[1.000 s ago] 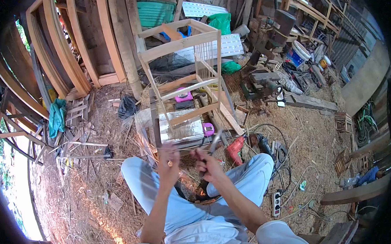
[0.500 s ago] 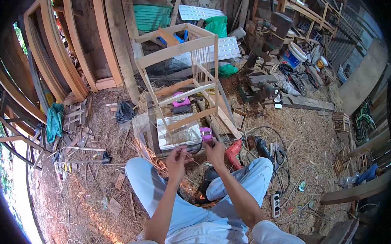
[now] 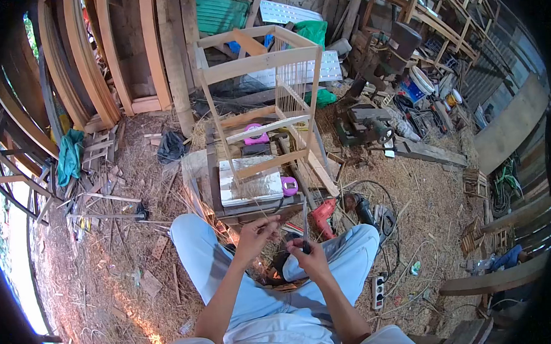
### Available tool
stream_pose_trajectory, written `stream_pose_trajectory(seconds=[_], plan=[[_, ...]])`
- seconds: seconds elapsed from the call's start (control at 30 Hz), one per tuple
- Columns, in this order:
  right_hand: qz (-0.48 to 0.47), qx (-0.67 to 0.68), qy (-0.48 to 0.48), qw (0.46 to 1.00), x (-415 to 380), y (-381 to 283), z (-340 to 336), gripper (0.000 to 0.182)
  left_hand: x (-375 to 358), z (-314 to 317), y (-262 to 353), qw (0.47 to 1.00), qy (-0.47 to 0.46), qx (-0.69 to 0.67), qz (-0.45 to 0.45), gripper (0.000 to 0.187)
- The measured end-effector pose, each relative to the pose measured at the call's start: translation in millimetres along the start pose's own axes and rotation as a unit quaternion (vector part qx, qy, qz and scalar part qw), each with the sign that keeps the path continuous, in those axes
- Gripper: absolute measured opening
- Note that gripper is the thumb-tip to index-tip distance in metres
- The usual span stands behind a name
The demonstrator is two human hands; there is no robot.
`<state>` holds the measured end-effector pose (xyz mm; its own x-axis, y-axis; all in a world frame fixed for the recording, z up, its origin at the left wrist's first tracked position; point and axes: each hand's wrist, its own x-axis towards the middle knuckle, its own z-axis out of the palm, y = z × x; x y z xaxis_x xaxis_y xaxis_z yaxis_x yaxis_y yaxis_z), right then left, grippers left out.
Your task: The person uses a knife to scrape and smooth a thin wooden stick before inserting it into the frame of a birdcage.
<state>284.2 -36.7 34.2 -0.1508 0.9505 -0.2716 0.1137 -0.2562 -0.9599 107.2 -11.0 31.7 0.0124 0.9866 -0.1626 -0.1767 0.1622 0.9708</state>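
Person sits on straw floor, 2 hands raised over knees. Left hand [image 3: 258, 232] pinches 1 thin stick [image 3: 266, 220], fingers closed narrow on it; stick lies roughly level, w/ its far end toward the wooden frame [image 3: 263, 105] at 12 o'clock. Right hand [image 3: 310, 256], just at 4 o'clock of left, fist wrapped round handle of 1 slim tool [image 3: 305, 223] that points up to 12; can't tell what kind of tool.

Frame stands on 1 low bench [image 3: 252, 194] w/ thin slats in its right side. 2 pink items on/near bench: 1 [image 3: 257, 136] inside frame, 1 [image 3: 289, 185] at its 5 o'clock. 1 red drill [image 3: 322, 216] at 2 o'clock of right hand, 1 white power strip [image 3: 376, 284] at 4 o'clock.
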Motion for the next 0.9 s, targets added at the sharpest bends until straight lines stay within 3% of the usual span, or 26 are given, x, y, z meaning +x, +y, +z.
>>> stream_pose_trajectory(seconds=[0.07, 0.17, 0.23, 0.3, 0.37, 0.4, 0.47, 0.5, 0.57, 0.73, 0.9], plan=[[-0.015, -0.012, 0.006, 1.000, -3, 9, -1, 0.018, -3, 1, 5, 0.999, -0.017, 0.029, -0.005, 0.024], [-0.015, 0.007, 0.004, 1.000, -8, -6, -2, 0.019, -7, -1, 5, 0.995, -0.056, 0.050, 0.072, 0.030], [-0.005, 0.035, -0.006, 0.999, -4, -20, -2, 0.019, -10, 2, 17, 0.997, 0.022, -0.070, 0.033, 0.037], [-0.028, 0.055, 0.021, 0.998, -2, -25, -3, 0.019, -11, -2, 24, 0.998, 0.051, -0.023, 0.009, 0.041], [-0.044, 0.055, 0.014, 0.997, 3, -26, -6, 0.019, -16, -1, 37, 0.950, 0.149, 0.266, 0.075, 0.039], [-0.034, 0.051, 0.001, 0.998, 2, -35, -5, 0.018, -18, 2, 43, 0.949, 0.150, 0.267, 0.076, 0.039], [-0.025, 0.048, -0.016, 0.998, 0, -45, -1, 0.016, -19, 9, 57, 0.902, 0.170, 0.318, 0.235, 0.040], [-0.021, 0.054, -0.026, 0.998, -1, -48, 2, 0.016, -19, 10, 65, 0.902, 0.173, 0.319, 0.235, 0.040], [-0.019, 0.059, -0.039, 0.997, -4, -51, 4, 0.015, -16, 10, 80, 0.987, 0.042, 0.022, 0.151, 0.038], [-0.069, 0.066, -0.078, 0.992, -10, -41, 7, 0.017, -10, 2, 108, 0.982, 0.078, 0.010, 0.171, 0.032], [-0.061, 0.069, -0.085, 0.992, -10, -43, -1, 0.017, 4, -9, 122, 0.965, 0.121, -0.010, 0.232, 0.030]])
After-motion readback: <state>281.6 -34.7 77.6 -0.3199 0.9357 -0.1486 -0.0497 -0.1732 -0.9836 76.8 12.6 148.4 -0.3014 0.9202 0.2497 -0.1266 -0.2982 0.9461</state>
